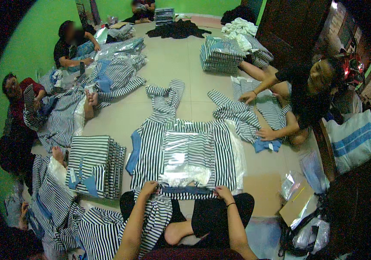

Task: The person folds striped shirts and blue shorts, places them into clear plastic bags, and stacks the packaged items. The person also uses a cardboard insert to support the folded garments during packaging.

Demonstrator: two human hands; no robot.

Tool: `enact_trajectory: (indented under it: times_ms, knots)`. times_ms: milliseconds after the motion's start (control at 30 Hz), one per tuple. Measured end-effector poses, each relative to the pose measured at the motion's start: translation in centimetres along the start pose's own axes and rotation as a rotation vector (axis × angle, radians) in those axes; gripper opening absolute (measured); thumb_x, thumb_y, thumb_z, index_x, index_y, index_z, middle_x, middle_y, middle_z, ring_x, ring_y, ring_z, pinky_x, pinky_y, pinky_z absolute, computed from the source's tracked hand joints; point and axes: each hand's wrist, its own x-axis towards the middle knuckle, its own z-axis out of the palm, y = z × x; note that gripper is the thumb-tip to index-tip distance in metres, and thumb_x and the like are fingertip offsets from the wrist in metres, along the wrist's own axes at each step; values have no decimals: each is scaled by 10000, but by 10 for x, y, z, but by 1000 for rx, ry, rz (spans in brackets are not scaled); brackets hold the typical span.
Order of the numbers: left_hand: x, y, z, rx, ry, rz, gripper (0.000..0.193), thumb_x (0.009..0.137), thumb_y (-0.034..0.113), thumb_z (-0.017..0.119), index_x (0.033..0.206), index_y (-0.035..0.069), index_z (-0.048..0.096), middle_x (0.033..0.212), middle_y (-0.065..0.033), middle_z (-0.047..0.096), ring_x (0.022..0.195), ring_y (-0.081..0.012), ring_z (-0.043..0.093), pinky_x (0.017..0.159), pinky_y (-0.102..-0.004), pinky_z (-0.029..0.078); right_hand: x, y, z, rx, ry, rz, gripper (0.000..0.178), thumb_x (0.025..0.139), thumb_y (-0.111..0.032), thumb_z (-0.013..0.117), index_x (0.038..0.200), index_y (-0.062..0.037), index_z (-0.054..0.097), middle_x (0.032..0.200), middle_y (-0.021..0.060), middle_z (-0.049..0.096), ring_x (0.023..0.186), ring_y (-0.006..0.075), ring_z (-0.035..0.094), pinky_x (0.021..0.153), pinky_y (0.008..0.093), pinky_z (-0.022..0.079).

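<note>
Evenly, the left hand (149, 189) and right hand (223, 193) are grasping opposite ends of a dark fabric band (188, 190) along a black-and-white striped shirt (149, 147), which is lying flat on smooth tiled floor (118, 113) before the person. Glossy clear plastic (185, 149) is covering its middle, stripes showing through. Leftward, a squared stack of folded striped shirts (89, 158) is standing; rightward, a blue-banded white sack (353, 141) is bulging, its contents hidden.

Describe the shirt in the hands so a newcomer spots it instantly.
Find the pale floor, then the left hand and right hand at its near side. The striped shirt lies spread just beyond them, its near edge held. Unlike the folded stack to its left, it is laid flat with glossy plastic on its middle.
</note>
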Motion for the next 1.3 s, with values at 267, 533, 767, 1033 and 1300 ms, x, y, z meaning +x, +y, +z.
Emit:
enact_trajectory:
  times_ms: [267,533,767,1033,1300]
  knots:
    - [-29,13,22,-200,155,11,133,751,131,499,765,10,553,603,-32,546,472,-102,505,378,-211,399,21,19,20,-169,502,-574,213,694,-45,489,880,8,576,652,90,581,571,154,570,508,258,435]
    - [-13,53,4,69,213,472,169,732,178,514,732,30,597,609,-52,568,509,-99,492,468,-226,371,-7,-50,3,631,46,-250,143,773,-144,538,819,-12,572,554,17,508,449,69,422,416,206,326]
    - [-86,252,-70,-271,65,733,223,731,252,492,830,65,566,772,-26,554,678,-115,507,618,-238,383,-110,-223,-114,739,-55,-641,115,756,-187,550,730,-77,573,588,-40,487,466,40,383,439,183,324]
    - [-218,352,-79,-466,7,779,267,726,241,539,918,55,551,875,-42,573,771,-145,529,707,-278,421,-234,-286,-166,1016,-145,-894,201,771,-128,529,930,-6,518,688,-23,503,425,-7,342,399,148,300]
    - [-146,345,-74,-494,13,531,195,723,177,543,845,25,547,792,-59,590,691,-147,564,637,-270,455,-148,-283,-160,1111,-127,-674,142,735,-97,535,833,4,555,698,7,531,447,33,383,418,169,335]
